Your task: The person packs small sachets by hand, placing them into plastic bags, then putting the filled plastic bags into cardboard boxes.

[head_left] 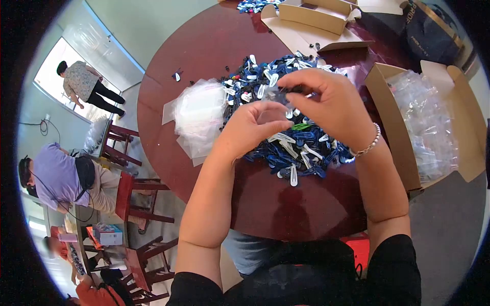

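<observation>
My left hand (250, 122) is closed, thumb and fingers around a small clear plastic bag (267, 116) above the pile. Just to its right, my right hand (332, 99) pinches small dark pieces by the bag's upper end; their exact kind is hard to make out. Beneath both hands spreads a heap of snap hair clips (311, 162), mostly dark blue, white and black. A bright green clip (301, 126) lies among them. Left of the heap is a loose stack of flat clear plastic bags (196, 115).
An open cardboard box (390, 122) of clear bags stands at the round table's (173, 56) right edge. Farther back are another cardboard box (316, 18), a dark bag (431, 33) and more clips (258, 5). At left, several people sit or walk near wooden stools (132, 199).
</observation>
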